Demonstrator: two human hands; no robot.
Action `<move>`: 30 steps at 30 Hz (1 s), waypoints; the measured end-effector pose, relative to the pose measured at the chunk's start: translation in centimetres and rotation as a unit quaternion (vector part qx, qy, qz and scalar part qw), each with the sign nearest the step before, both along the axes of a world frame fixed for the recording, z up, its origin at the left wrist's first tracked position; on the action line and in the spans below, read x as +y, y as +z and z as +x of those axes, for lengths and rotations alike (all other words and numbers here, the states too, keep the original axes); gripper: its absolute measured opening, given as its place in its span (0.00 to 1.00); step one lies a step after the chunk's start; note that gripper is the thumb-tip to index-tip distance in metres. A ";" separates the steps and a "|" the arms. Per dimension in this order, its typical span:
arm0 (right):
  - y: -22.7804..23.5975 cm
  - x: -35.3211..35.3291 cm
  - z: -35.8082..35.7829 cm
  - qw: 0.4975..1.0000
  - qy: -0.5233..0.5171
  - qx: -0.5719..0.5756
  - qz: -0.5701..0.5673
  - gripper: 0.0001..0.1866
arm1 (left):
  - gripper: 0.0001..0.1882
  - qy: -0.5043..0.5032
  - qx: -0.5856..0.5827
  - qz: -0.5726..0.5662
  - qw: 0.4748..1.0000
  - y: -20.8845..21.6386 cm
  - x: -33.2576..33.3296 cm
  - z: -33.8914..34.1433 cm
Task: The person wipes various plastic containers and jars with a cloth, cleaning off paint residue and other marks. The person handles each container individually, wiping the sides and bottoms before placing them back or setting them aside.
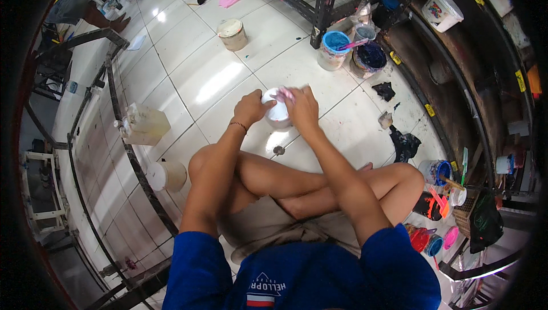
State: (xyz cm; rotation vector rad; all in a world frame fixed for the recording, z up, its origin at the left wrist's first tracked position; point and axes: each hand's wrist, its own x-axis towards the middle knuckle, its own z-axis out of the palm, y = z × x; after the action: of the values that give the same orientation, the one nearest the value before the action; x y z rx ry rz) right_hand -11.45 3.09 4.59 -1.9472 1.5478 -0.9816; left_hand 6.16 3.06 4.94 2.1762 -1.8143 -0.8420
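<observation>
A small white tub (278, 120) stands on the tiled floor in front of my crossed legs, with white inside it. My left hand (251, 106) grips its left rim, the thumb over the edge. Over the right side of the tub, my right hand (303, 108) is closed with its fingers bent. A blurred pinkish thing (283, 94) shows at its fingertips above the opening, and its kind cannot be made out. The tub's far side is partly covered by my hands.
Ahead stands a lidded pail (232, 35). A blue paint tub (333, 50) and a dark paint tub (369, 59) sit by a black rack post (321, 19). At left are a jerrycan (146, 124) and a cream bucket (166, 176); paint pots (435, 171) line the right. Another person (77, 5) is far left.
</observation>
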 end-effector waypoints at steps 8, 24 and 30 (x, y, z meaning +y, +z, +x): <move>-0.7 -2.8 -0.2 0.998 0.012 0.030 -0.048 0.13 | 0.27 -0.010 0.043 -0.004 0.999 0.0 1.2 -1.3; -0.9 4.9 -1.2 0.993 -0.084 -0.087 -0.011 0.19 | 0.31 0.079 0.081 0.001 0.994 -2.3 1.3 -2.1; -7.8 7.9 -2.3 0.985 -0.042 -0.134 0.101 0.10 | 0.31 0.136 0.208 0.046 0.968 -2.7 1.5 -2.6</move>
State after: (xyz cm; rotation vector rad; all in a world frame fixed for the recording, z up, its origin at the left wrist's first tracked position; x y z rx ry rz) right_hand -13.78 10.94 -3.20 -1.5534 1.5186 -1.0298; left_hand 3.60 4.55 2.27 2.0381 -1.2692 -1.2220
